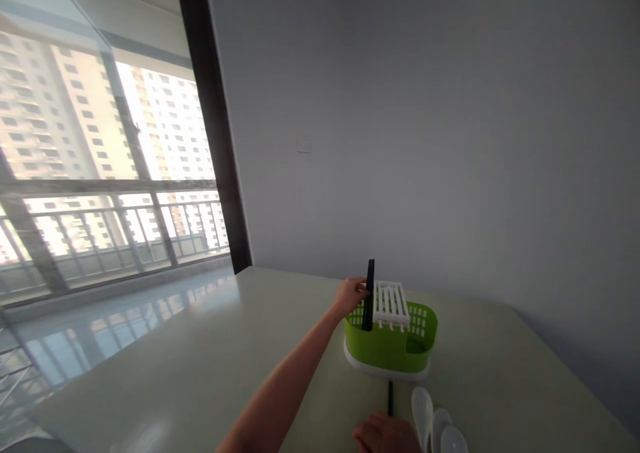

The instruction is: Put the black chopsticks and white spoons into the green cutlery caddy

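My left hand [351, 295] pinches a bundle of black chopsticks [370, 293], which stands nearly upright in the left part of a green basket [380, 347]. A white slatted rack [391, 303] with small hooks sits across the basket's middle, just right of the chopsticks. At the bottom edge of the view, my right hand [387, 433] is closed low over the table, partly cut off by the frame. Another black chopstick [391, 396] sticks out from beyond its fingers; how it is gripped is partly hidden. Several white spoons [423, 409] lie to the right of this hand.
Under the basket is a white base tray [387, 373], resting on the pale table [210, 366]. A grey wall [425, 139] with a switch plate [303, 144] rises behind the table. Large windows and a railing [185, 223] are at the left.
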Available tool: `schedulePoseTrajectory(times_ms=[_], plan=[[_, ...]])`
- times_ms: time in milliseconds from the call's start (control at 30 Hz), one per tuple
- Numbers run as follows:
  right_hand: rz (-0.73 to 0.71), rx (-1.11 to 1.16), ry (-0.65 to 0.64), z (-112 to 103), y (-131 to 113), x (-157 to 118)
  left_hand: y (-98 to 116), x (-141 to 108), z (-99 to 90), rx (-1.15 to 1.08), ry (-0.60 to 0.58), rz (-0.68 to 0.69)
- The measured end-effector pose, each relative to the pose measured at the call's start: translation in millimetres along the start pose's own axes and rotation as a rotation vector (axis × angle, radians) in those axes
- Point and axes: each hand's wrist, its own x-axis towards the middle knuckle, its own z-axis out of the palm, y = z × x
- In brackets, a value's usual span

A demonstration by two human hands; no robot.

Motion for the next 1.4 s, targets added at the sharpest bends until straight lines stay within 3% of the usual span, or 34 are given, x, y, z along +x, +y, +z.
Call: schedulePoseTrajectory(times_ms=[167, 267, 333, 400, 467, 600, 733, 967, 1067, 1233, 1400], plan=[[0.045, 0.140, 0.018, -16.2, 1.0, 3.5, 6.9, -20.6, -12.0, -0.012, 0.177, -0.016], [0.126, 0.269, 0.138, -36.5, 1.0, 8.2, 7.4, -58.4, -8.4, -0.053, 0.382, -0.063], [0.172, 0.318, 0.213, -48.7, 0.9, 10.6, 4.7, -92.4, 2.0, -0.063, 0.421, -0.099], [0.215, 0.351, 0.228, -57.3, -0.1, 11.8, 1.4, -128.2, 15.9, -0.019, 0.296, -0.119], [0.240, 0.378, 0.200, -62.6, -2.5, 12.0, 0.6, -160.4, 29.3, 0.061, 0.084, -0.133], [0.246, 0.372, 0.148, -68.3, -8.8, 12.3, 12.2, -200.7, 48.2, 0.278, -0.258, -0.119], [0.262, 0.379, 0.129, -71.7, -9.7, 12.2, 28.2, -210.5, 62.6, 0.453, -0.381, -0.047], [0.261, 0.375, 0.194, -68.4, -2.1, 10.4, 26.6, -211.0, 67.3, 0.631, -0.376, -0.067], [0.242, 0.347, 0.212, -67.4, -3.5, 11.6, 20.0, -211.3, 57.9, 0.780, -0.418, -0.104], [0.193, 0.326, 0.188, -68.4, -8.5, 15.4, 4.5, -209.5, 36.5, 0.824, -0.465, -0.120], [0.296, 0.396, 0.097, -65.9, -7.4, 17.7, 8.1, -202.2, -1.5, 0.676, -0.258, -0.152]])
